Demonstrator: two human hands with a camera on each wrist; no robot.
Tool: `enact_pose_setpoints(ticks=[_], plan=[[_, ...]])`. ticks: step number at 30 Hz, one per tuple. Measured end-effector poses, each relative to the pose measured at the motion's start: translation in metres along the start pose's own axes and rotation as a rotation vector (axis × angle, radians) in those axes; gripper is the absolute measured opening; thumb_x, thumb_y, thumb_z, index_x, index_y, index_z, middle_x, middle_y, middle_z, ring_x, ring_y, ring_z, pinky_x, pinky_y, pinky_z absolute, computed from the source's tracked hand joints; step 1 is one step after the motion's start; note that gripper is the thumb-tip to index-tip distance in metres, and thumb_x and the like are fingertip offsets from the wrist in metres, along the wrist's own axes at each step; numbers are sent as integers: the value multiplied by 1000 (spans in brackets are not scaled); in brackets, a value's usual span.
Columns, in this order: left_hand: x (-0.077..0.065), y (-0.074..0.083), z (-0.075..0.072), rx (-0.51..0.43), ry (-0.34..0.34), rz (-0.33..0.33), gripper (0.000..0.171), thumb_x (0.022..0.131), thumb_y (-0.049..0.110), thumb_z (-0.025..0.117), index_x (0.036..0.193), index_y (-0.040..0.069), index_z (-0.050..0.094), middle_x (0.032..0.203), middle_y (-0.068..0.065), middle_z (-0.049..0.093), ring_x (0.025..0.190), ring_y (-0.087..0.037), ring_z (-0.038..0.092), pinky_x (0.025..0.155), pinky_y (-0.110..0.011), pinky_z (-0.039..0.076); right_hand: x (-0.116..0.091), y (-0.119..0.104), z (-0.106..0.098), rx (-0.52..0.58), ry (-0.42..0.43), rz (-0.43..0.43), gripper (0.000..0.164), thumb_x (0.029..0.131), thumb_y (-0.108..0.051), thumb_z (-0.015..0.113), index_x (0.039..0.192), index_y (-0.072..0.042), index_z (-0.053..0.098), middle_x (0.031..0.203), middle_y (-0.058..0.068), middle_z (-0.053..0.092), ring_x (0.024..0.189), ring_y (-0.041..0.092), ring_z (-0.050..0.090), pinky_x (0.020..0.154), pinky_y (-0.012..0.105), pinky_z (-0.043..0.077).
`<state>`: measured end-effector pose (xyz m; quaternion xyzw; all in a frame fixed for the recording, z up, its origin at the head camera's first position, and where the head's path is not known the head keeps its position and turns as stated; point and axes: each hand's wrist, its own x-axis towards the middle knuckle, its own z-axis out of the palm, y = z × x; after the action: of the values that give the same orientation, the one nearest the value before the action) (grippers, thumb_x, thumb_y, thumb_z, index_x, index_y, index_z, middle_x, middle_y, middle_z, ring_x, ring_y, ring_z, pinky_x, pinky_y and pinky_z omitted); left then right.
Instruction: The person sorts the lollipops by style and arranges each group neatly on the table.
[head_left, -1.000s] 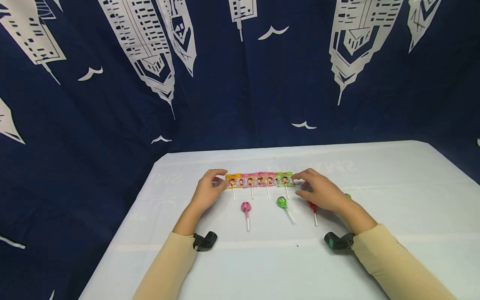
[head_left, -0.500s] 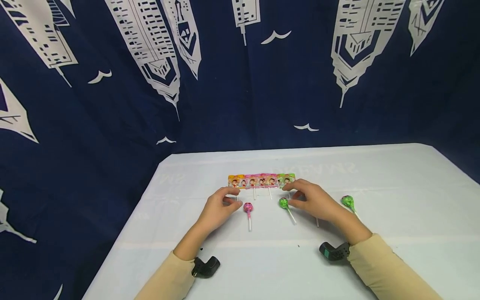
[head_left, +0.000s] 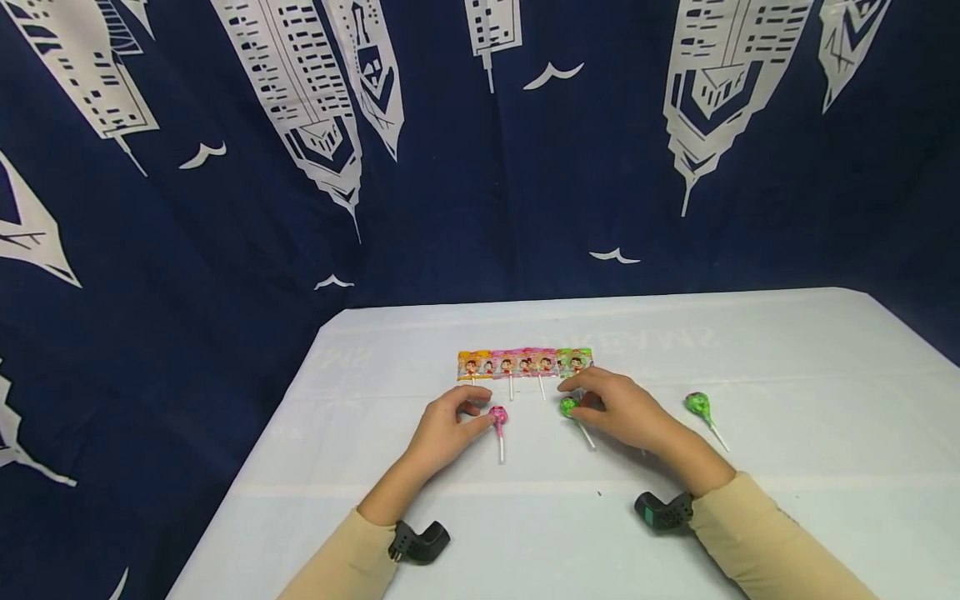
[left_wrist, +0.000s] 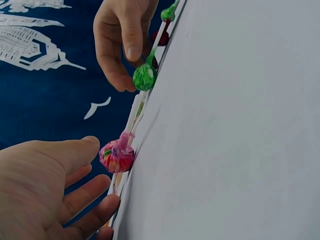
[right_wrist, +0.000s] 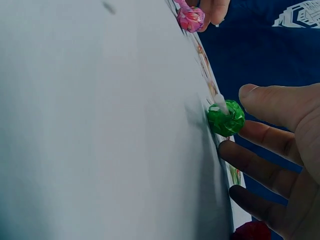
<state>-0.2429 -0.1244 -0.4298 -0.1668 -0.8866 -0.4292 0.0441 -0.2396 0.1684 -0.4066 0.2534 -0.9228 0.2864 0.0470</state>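
Observation:
My left hand is beside the pink lollipop, its thumb tip right at the candy and its fingers loosely bent. In the left wrist view, that pink lollipop appears just past the thumb. The right hand is at a green lollipop, whose stick points toward the front right. Seen from the right wrist, the thumb and spread fingers reach around the green candy without closing on it. A red lollipop lies under the right hand, mostly hidden in the head view.
Behind the hands lies a row of flat wrapped lollipops in orange, pink and green packets. Another green lollipop is to the right of the right hand. The white table meets a dark blue printed curtain at the back.
Both hands have come away from the ends of the packet row toward the front and inward, the left to the pink lollipop, the right to the green one. The lollipops lie as before.

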Motion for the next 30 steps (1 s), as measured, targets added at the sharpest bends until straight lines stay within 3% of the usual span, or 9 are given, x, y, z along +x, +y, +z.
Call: enact_pose_setpoints(ticks=[8,20,30], plan=[[-1,-2,5,27,15,38,28,87,22,77,115,17,73,108,4,75,96,-14,66,86,-31,50,1,0,5,-11,17,-6,26,90,-13,73,115,-13,73,112,0,72,88,8,61,81,35,54],[1,-8,10,97,16,81,28,85,24,79,113,22,75,102,6,76,94,-13,63,83,-29,50,1,5,5,29,36,40,21,86,-11,76,107,-16,75,94,-4,74,83,6,63,76,32,55],[0,-10,9,83,17,95,21,85,23,80,106,22,77,98,8,76,96,-14,63,83,-28,50,1,6,8,71,32,24,19,87,-11,76,105,-16,74,95,-5,73,83,6,64,76,28,54]])
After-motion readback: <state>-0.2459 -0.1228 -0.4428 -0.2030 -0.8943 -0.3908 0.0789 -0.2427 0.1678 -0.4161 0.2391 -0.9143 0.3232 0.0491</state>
